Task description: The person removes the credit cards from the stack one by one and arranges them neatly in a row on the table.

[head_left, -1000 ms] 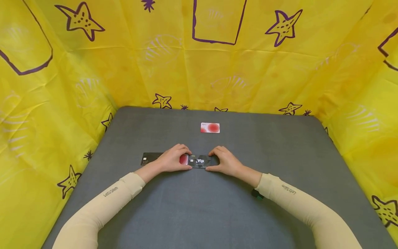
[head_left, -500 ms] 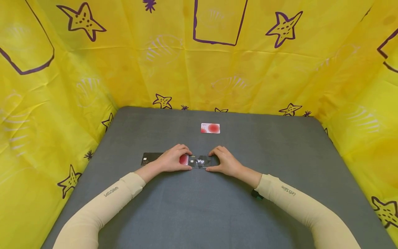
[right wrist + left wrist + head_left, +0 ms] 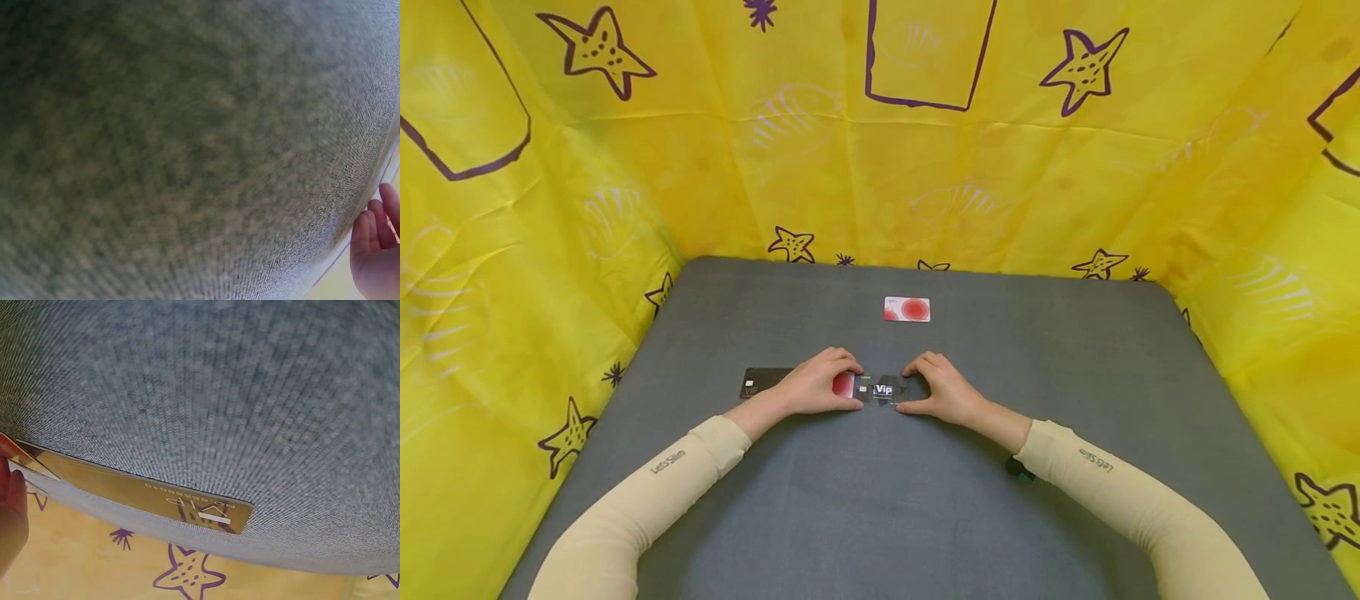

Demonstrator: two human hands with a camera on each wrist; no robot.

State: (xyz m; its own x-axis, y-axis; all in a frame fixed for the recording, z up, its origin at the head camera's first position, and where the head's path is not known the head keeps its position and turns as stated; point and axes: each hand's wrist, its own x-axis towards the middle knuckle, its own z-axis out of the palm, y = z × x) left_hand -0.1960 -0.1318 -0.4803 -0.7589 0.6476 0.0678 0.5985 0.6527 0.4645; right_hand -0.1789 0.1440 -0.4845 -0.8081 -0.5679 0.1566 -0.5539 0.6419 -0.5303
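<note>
1. I'm seeing a dark VIP card (image 3: 765, 381) lying flat at the left of the bench (image 3: 865, 500), running partly behind the left hand.
2. The left hand (image 3: 808, 387) is arching over a red card (image 3: 844, 384), its thumb and fingers pinching the left end of the bold-lettered Vip card (image 3: 882, 390).
3. That Vip card is lying between both hands, long axis running left to right, neither hand being nearer.
4. A red-and-white card (image 3: 907, 309) is lying untouched, farther off.
5. The right hand (image 3: 947, 392) is pinching the Vip card's right end, thumb near, fingers far.
</note>
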